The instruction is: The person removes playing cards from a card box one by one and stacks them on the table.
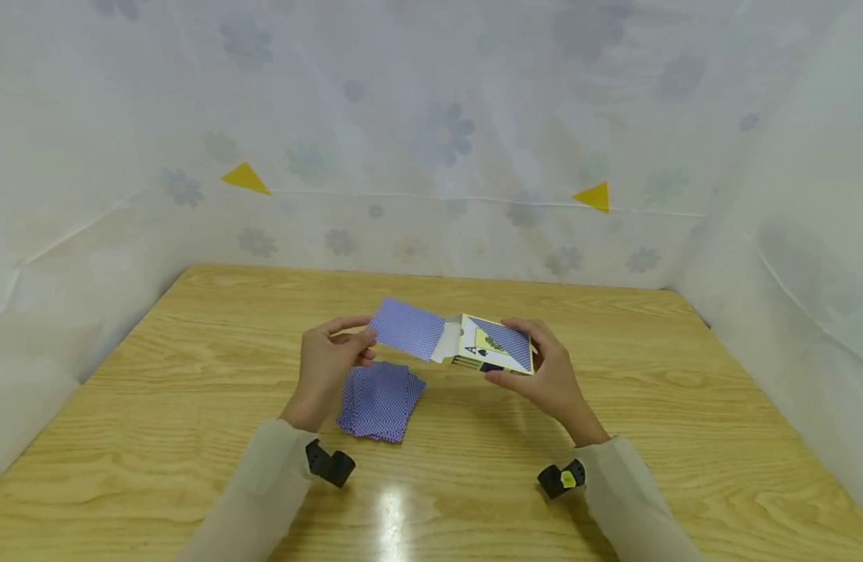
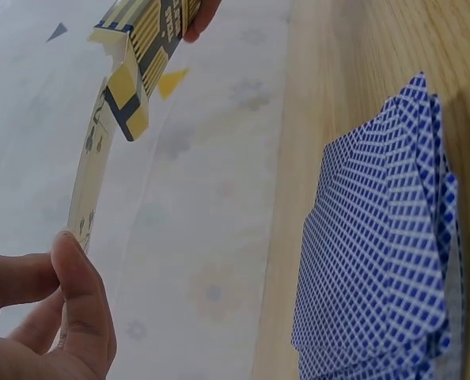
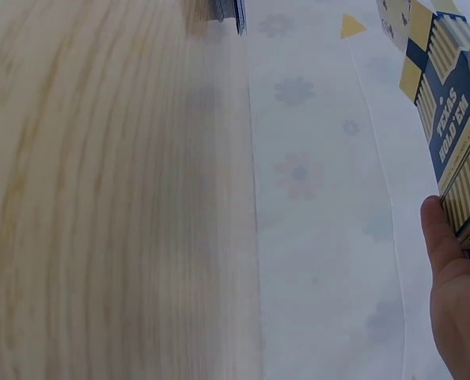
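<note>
My left hand [image 1: 327,367] pinches the left edge of a playing card [image 1: 406,328] with a blue checked back, thumb and fingertips meeting on it. The card's other end lies at the open flap [image 1: 447,342] of a card box [image 1: 494,343] showing an ace of spades. My right hand [image 1: 552,378] grips that box by its right end, above the table. "Texas Hold 'Em" is printed on the box side [image 3: 452,119] in the right wrist view. Below the card, a loosely squared pile of cards [image 1: 380,403] lies back up, close to my left hand.
The wooden table [image 1: 649,406] carries the pile. White flowered sheeting [image 1: 431,94] encloses its back and sides, with two yellow triangles [image 1: 246,179] on the back sheet. A black strap-on camera [image 1: 330,464] sits at each wrist.
</note>
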Demonstrator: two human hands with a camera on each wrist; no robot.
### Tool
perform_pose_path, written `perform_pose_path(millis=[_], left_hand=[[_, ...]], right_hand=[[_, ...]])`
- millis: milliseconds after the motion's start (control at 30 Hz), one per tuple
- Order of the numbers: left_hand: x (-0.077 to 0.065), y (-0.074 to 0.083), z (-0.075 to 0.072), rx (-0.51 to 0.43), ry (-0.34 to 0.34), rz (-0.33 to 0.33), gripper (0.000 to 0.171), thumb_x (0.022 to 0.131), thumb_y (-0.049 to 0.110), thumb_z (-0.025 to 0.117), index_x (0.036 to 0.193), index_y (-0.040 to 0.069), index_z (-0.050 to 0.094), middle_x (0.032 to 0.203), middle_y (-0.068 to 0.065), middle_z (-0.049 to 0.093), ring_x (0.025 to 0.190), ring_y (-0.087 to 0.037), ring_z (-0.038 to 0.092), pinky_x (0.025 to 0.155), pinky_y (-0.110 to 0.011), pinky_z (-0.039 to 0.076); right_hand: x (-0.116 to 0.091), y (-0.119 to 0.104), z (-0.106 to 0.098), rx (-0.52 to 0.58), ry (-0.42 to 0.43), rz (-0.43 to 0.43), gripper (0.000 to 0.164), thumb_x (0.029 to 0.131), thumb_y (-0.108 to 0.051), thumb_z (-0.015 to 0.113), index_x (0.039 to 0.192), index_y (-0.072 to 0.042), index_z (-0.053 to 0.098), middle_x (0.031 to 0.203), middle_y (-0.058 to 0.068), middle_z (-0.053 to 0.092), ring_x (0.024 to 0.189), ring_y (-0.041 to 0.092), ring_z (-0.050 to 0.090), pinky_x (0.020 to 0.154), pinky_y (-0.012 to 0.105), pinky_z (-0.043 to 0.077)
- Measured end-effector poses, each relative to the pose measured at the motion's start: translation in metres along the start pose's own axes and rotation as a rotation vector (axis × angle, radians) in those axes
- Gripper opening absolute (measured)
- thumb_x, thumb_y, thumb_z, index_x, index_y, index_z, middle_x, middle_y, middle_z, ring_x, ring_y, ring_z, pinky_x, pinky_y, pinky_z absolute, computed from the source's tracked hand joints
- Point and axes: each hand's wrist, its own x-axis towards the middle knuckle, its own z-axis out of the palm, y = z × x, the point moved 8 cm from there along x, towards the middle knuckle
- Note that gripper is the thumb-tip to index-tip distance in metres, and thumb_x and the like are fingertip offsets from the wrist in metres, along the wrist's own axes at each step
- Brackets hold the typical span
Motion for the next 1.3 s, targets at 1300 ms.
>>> perform_pose_path(millis=[1300], left_hand=[[0.014,-0.017,-0.013,0.396,-0.034,0.004,0.026,0.099,0.006,0.046,0.107,-0.008,0.067,0.106,-0.021,0.064,0.086,-0.017,0.056,0.069,-0.021,0.044]], right_hand=[[-0.005,0.002,0.011,0.007,-0.094,-0.002,0.066,0.073,-0.004,0.081,0.132,-0.006,0.050,0.126,0.011,0.048,0.099,0.012,0.048,0.071,0.018,0.049]])
